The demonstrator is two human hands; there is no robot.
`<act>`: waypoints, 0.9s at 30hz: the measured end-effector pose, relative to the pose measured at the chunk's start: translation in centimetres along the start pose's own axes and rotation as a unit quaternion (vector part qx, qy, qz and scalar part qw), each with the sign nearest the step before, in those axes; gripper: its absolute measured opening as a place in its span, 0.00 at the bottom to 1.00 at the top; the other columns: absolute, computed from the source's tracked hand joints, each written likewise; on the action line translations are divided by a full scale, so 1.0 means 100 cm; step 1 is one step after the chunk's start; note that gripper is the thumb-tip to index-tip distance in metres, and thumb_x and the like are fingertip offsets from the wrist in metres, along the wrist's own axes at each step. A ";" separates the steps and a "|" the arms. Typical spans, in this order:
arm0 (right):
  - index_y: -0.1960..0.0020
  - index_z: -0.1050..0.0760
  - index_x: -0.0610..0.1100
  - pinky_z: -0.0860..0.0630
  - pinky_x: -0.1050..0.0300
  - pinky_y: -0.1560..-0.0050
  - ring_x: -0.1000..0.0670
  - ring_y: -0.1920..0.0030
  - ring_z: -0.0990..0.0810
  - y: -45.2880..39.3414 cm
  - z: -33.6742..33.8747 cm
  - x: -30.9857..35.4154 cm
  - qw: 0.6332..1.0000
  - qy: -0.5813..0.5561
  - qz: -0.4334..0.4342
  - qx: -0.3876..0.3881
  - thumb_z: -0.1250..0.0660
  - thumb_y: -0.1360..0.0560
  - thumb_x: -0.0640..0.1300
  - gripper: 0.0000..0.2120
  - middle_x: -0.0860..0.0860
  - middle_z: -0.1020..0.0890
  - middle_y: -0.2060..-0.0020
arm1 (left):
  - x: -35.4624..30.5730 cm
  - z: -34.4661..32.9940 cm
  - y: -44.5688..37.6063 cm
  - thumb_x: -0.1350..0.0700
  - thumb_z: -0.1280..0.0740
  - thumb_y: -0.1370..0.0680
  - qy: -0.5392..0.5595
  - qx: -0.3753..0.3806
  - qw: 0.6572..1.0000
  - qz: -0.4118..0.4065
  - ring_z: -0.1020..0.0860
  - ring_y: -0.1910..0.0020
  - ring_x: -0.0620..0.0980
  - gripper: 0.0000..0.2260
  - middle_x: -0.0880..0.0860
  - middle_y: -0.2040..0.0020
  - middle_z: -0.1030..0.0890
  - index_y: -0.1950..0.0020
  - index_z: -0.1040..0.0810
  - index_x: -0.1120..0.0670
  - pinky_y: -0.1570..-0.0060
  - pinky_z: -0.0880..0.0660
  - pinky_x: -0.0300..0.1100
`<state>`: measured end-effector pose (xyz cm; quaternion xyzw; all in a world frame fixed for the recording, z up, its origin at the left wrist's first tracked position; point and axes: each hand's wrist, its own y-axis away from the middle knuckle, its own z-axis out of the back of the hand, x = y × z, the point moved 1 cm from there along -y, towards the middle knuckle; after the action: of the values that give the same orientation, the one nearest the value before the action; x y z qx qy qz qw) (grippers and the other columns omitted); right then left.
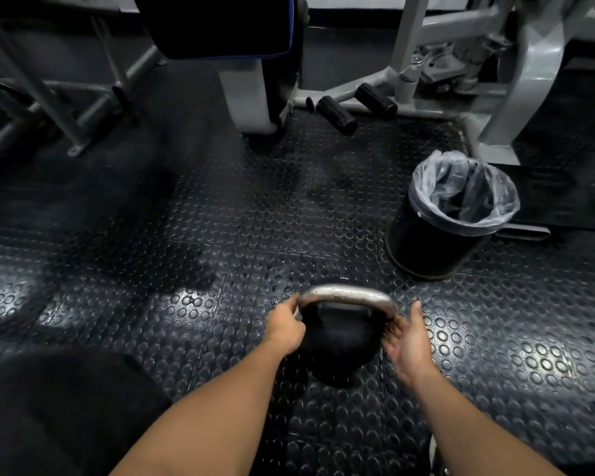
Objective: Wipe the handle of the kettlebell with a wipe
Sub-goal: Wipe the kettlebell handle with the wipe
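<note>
A black kettlebell (pixel 337 345) stands on the studded rubber floor, its bare steel handle (pixel 347 292) arching over the top. My left hand (pixel 285 329) grips the handle's left end with its fingers curled round it. On the other side my right hand (pixel 409 341) is held with palm turned inward and fingers fairly straight, their tips touching the handle's right end. I cannot make out a wipe in either hand.
A black bin (pixel 433 245) lined with a clear plastic bag stands on the floor to the far right of the kettlebell. Grey gym machine frames (pixel 516 108) with black foot pegs (pixel 337 115) and a padded seat (pixel 220 25) line the back. My dark-clothed knee (pixel 59 413) is at the lower left.
</note>
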<state>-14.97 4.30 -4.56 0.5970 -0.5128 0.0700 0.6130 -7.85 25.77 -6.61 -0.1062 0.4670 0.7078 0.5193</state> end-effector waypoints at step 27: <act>0.24 0.38 0.39 0.39 0.47 0.25 0.43 0.26 0.34 0.003 -0.001 -0.003 1.000 -0.001 0.002 0.008 0.52 0.22 0.69 0.40 0.41 0.29 0.28 | 0.000 -0.022 0.029 0.70 0.40 0.23 0.111 -0.085 0.989 0.040 0.23 0.62 0.44 0.27 0.43 0.59 0.20 0.30 0.21 0.46 0.56 0.23 0.39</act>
<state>-15.25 4.61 -4.52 0.6011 -0.5139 0.0749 0.6074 -11.04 23.94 -6.18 -0.2089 0.4638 0.7488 0.4249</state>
